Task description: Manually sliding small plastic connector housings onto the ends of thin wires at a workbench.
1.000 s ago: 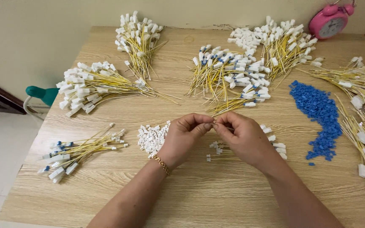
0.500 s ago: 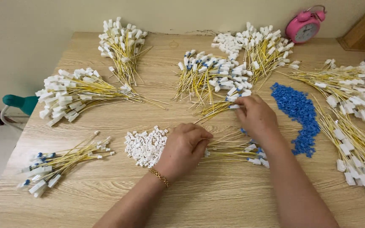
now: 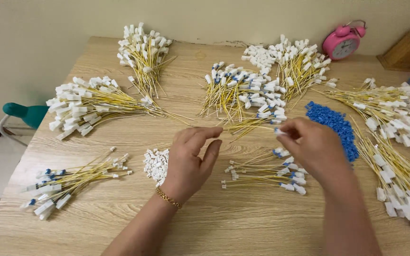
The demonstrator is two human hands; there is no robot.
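Nearest, at 6 o'clock, bare wood-grain desk (image 3: 243,232) with 2 forearms rising from the bottom edge. Left hand (image 3: 191,161), gold bracelet at the wrist, hovering palm-down with fingers loosely curled and partly spread, gripping nothing visible, just beside a small heap of white caps (image 3: 155,164) at its 9 o'clock. Right hand (image 3: 312,147) at 3 o'clock of the left, fingertips pinched on a yellow wire with a white-and-blue end (image 3: 262,124), the wire running toward 10 o'clock; hard to tell how firm the pinch is. Under and between the hands, a thin fan of fitted wires (image 3: 266,170) with blue and white ends, apparently finished pieces. At 8 o'clock, another small finished-looking bundle (image 3: 67,182). Loose blue caps (image 3: 333,125) heaped at 2 o'clock. Farther off, many large bundles: at 10 o'clock (image 3: 91,104), 11 o'clock (image 3: 143,59), 12 o'clock (image 3: 245,92), 1 o'clock (image 3: 293,61), and along the right edge (image 3: 395,137). Judging by pile sizes, only a small share done, much left. Farthest, a pink alarm clock (image 3: 343,42) at 1 o'clock.
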